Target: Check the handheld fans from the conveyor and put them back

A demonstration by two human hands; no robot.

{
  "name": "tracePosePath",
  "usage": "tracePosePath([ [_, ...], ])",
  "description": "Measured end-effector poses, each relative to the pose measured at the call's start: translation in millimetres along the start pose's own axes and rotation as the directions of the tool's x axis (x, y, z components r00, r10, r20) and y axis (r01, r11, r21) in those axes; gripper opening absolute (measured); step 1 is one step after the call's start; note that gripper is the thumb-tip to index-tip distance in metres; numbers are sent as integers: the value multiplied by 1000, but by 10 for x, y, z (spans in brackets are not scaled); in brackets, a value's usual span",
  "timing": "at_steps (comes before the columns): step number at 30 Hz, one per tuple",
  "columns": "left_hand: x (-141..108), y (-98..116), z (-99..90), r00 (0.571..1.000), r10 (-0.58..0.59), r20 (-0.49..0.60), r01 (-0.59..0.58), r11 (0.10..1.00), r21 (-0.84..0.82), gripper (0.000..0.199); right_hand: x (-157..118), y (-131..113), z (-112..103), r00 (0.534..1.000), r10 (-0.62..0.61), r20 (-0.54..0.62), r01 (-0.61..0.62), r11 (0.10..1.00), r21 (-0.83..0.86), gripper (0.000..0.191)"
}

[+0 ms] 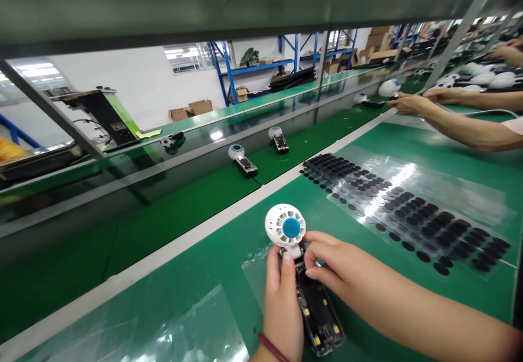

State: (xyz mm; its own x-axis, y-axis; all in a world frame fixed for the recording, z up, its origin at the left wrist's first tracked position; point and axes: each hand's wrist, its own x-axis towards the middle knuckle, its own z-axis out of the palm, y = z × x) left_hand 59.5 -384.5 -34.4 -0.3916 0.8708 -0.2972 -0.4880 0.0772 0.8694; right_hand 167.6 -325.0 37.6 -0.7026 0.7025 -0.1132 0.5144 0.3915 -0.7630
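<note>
My left hand (281, 302) is wrapped round the neck of a handheld device (318, 313) with a white, round, vented head (285, 225) and a blue disc at its centre. Its dark body lies open-faced, showing a circuit board with several small yellow parts. Thumb and index finger of my right hand (333, 261) are pinched together at the upper end of the board, just below the head. Whatever they hold there is too dark and small to make out. The device is tilted, with its head pointing away from me.
Clear sheets of black round stickers (408, 209) lie to the right. Two similar devices (245, 161) (279, 140) rest on the green conveyor belt (183, 215). A clear plastic sheet (196, 329) lies front left. A co-worker's hands (412, 104) hold another device at right. A metal shelf (245, 2) hangs overhead.
</note>
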Motion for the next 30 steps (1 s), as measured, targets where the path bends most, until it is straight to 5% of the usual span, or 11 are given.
tracePosePath([
  [17, -30, 71, 56, 998, -52, -30, 51, 998, -24, 44, 38, -64, 59, 999, 46, 4, -45, 986, -160, 20],
  [20, -27, 59, 71, 996, -75, -48, 72, 995, -67, 49, 8, 4, 97, 997, -21, -79, 18, 999, -34, 29],
  [24, 23, -12, 44, 993, -108, -42, 102, 985, -138, 60, 13, 120, 56, 996, 68, -65, -48, 962, 270, 32],
  [27, 89, -108, -20, 996, -59, -69, 53, 995, -84, 64, 90, 287, 36, 1000, 14, 12, -18, 849, 529, 20],
  [30, 159, -237, -100, 998, -21, -65, 18, 999, -47, 66, 214, 531, 110, 997, 67, -46, -10, 661, 750, 21],
])
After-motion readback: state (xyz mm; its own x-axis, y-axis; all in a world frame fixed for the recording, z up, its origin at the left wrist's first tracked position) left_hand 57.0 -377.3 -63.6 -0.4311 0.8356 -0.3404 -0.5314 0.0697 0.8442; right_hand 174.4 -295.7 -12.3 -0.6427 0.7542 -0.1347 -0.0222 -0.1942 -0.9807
